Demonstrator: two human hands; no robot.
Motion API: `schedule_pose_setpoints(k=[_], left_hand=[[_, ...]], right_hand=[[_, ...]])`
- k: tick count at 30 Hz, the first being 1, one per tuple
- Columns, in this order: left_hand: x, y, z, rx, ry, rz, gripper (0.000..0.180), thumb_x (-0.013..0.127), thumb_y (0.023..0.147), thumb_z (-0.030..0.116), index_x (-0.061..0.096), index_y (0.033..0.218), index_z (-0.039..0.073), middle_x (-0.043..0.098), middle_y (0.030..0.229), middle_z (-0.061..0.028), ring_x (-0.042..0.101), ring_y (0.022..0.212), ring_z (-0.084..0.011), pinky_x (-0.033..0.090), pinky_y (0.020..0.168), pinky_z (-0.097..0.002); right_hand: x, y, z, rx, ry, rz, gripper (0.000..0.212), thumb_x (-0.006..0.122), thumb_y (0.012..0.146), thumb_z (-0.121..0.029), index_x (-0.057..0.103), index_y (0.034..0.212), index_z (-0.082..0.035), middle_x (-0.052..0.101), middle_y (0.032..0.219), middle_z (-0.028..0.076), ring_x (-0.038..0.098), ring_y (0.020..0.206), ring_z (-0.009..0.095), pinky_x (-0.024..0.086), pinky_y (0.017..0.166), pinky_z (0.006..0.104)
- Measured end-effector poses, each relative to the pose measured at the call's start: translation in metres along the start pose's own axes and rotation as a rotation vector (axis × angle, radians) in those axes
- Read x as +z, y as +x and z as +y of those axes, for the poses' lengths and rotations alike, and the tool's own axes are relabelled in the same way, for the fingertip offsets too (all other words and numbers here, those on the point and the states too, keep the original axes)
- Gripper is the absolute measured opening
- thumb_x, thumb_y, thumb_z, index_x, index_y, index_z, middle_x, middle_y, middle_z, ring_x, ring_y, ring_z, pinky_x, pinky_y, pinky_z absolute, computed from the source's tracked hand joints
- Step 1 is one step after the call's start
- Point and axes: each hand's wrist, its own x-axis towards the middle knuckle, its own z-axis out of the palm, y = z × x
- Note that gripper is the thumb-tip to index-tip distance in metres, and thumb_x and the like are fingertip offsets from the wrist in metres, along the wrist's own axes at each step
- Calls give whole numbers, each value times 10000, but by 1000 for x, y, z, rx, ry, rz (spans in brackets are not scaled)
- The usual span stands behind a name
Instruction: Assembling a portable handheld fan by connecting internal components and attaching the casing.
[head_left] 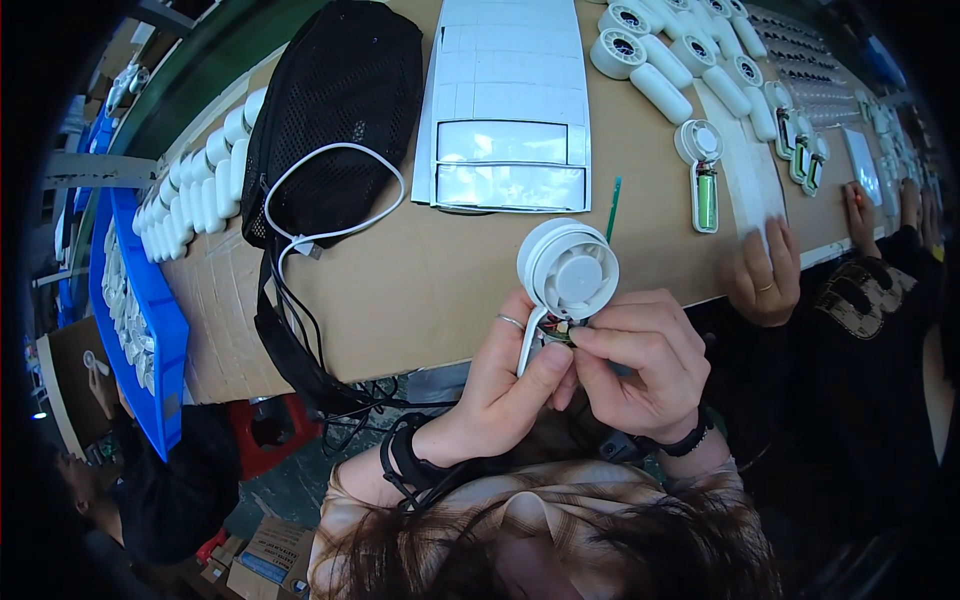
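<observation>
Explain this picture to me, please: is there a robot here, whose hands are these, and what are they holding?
There is no robot here: these are a person's bare hands. The camera is worn on the person's head and looks down; its wide fisheye lens bends straight edges.

The left hand holds a small white fan, its lower part open. The right hand's fingertips are at the wiring there; exactly what they grip is too small to tell.

On the brown work surface lie a black mesh bag, a white cable, more white fans and an opened fan showing a green cylinder. A blue bin stands at left. The hand at right is another person's.
</observation>
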Motion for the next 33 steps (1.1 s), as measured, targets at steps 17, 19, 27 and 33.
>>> schedule_pose_setpoints(k=[17,19,27,33], left_hand=[[3,-1,3,-24,-6,25,379,448,951,187,274,1242,16,495,736,-12,471,558,-54,382,504,-176],[1,-1,1,-23,-17,1,381,450,950,189,275,1240,14,498,738,-13,474,560,-54,386,506,-176],[-2,-4,-1,-17,-75,-13,451,445,949,203,229,1303,27,515,832,-48,488,580,-64,404,528,-184],[-1,-11,-4,81,38,-41,482,442,943,272,239,1308,32,512,933,-83,508,682,-105,429,601,-228]], right_hand=[[0,-3,-3,-66,-63,31,301,726,607,46,643,884,-36,595,823,56,602,710,218,510,601,280],[0,-3,-3,-67,-73,36,307,726,599,51,645,882,-35,594,823,55,601,713,219,514,605,283],[1,-5,0,-160,-145,43,301,704,607,-32,663,904,-36,585,835,34,589,722,201,522,616,292],[-10,-3,-10,-208,-171,-5,288,701,608,-81,681,894,-55,545,809,1,539,700,164,522,617,279]])
